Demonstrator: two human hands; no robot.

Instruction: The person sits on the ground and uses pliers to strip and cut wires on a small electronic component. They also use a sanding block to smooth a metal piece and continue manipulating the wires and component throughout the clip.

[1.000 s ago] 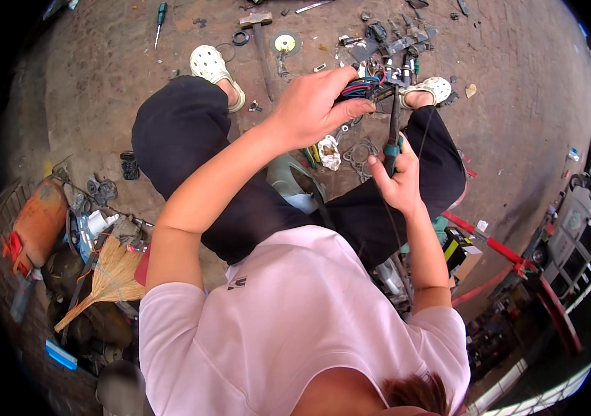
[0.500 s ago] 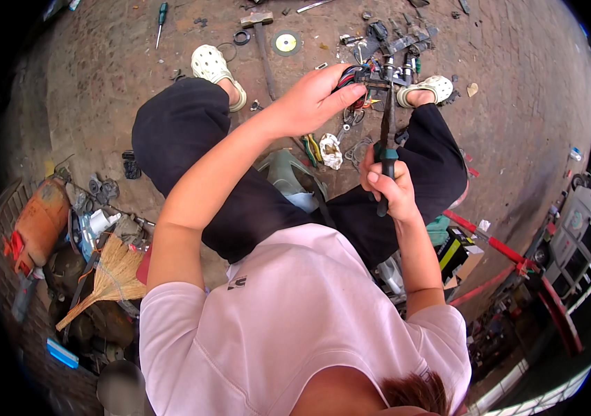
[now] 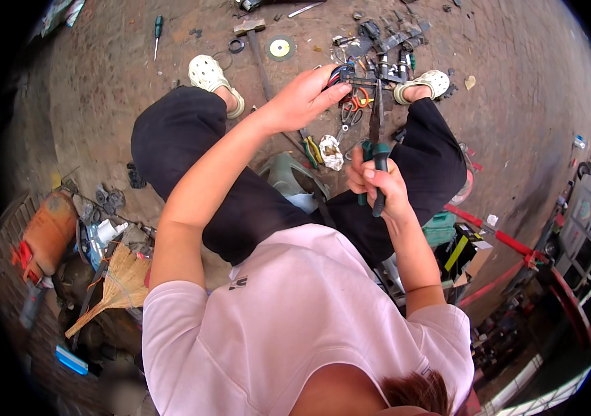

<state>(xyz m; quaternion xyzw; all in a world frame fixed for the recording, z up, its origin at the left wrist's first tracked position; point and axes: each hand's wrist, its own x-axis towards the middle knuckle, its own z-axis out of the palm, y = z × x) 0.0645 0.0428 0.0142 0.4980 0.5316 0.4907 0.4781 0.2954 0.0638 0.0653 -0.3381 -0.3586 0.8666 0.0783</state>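
My left hand (image 3: 307,96) is closed on a bundle of coloured wires (image 3: 336,75) with a black part (image 3: 355,81) at their end. My right hand (image 3: 377,182) grips long-nosed pliers (image 3: 378,157) with dark green handles, spread apart; their jaws point up to the black part, and I cannot tell whether they grip it. Beneath and between my hands lie orange-handled scissors (image 3: 360,100), yellow-green handled pliers (image 3: 313,150) and a crumpled white cloth (image 3: 331,152).
A sledgehammer (image 3: 249,27), screwdriver (image 3: 158,35), yellow disc (image 3: 280,48) and several metal parts (image 3: 399,41) lie ahead on the floor. An orange cylinder (image 3: 46,229) and straw broom (image 3: 122,281) are left; a red metal bar (image 3: 496,243) and a vehicle (image 3: 579,229) are right.
My right hand has moved left and slightly down, and the pliers' handles now show spread apart. My left hand has shifted left with the wires.
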